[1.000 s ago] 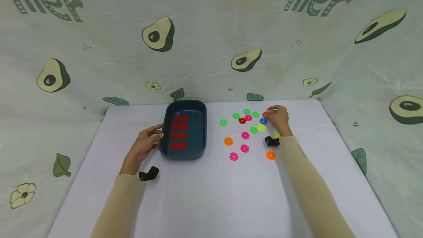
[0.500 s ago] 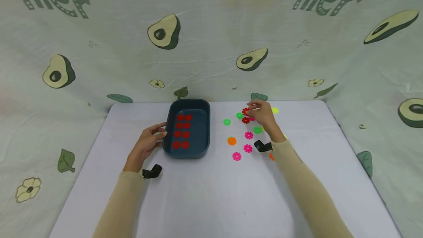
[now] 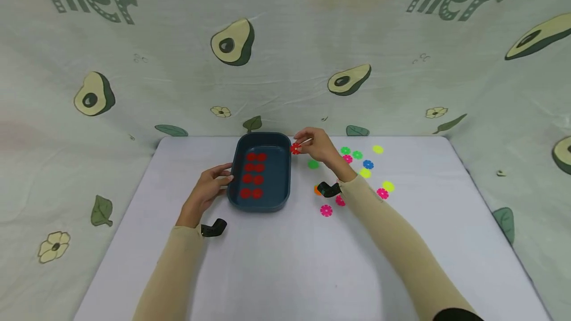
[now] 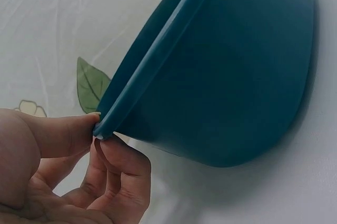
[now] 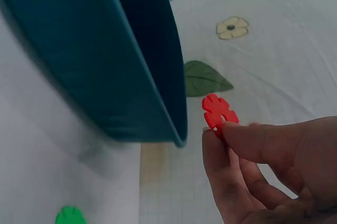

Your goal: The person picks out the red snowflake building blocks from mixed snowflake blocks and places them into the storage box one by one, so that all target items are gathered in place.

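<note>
A dark teal tray point(image 3: 277, 189) stands left of centre, with several red notched discs point(image 3: 257, 180) in paired rows on its floor. My left hand point(image 3: 205, 192) pinches the tray's left rim between thumb and fingers; the left wrist view shows the rim point(image 4: 152, 61) in that pinch. At the tray's upper right corner, my right hand point(image 3: 317, 145) holds a red flower-shaped disc point(image 5: 213, 109) between thumb and forefinger. In the right wrist view the disc is beside the tray wall point(image 5: 73, 40), apart from it.
Right of the tray lie loose notched discs: green point(image 3: 314, 164), pink point(image 3: 326, 210), yellow point(image 3: 388, 186), blue point(image 3: 368, 164) and an orange one point(image 3: 317, 190) partly behind the wrist camera. My right forearm point(image 3: 388, 227) crosses over that side. A patterned cloth point(image 3: 285, 63) rises behind the table.
My right hand has carried the red disc leftward from among the loose discs to the tray's right edge. The left hand keeps its grip on the rim. The head view has shifted slightly.
</note>
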Demonstrator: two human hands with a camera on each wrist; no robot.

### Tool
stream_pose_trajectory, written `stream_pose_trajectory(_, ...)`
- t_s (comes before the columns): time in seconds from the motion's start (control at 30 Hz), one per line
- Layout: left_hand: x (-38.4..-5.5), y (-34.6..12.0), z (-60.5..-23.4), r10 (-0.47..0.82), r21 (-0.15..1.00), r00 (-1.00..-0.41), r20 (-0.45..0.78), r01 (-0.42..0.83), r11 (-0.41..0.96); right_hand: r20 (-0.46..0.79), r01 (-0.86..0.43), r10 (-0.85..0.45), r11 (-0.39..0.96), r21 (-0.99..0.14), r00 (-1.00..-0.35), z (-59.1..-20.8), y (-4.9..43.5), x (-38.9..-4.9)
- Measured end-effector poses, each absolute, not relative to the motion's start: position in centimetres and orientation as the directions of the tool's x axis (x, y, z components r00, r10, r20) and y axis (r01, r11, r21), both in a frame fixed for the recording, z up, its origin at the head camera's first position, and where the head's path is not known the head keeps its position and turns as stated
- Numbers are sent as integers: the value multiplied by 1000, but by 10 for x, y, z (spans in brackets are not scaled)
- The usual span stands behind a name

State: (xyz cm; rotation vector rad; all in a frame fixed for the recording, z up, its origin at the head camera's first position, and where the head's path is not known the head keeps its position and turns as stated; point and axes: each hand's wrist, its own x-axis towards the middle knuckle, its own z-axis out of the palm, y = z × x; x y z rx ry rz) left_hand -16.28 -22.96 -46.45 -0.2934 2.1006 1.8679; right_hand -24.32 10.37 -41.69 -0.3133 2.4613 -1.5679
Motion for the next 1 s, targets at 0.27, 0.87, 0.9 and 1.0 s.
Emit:
stream_pose_trajectory(0.27,-163,-230,-463,42,922,-927,-373,-365,131,-50,-179,-450,454,-873,-892,-417,75,-265)
stream_pose_trajectory(0.87,-163,-230,-464,18,925,-933,-360,-354,136,-284,-215,-499,726,-653,-819,-412,21,-296)
stream_pose_trajectory(0.9,-163,-229,-464,15,925,-933,-360,-355,136,-291,-220,-497,737,-640,-818,-413,19,-298)
stream_pose_trajectory(1.0,-163,-229,-464,7,924,-933,-361,-357,137,-299,-236,-491,762,-603,-818,-415,15,-300)
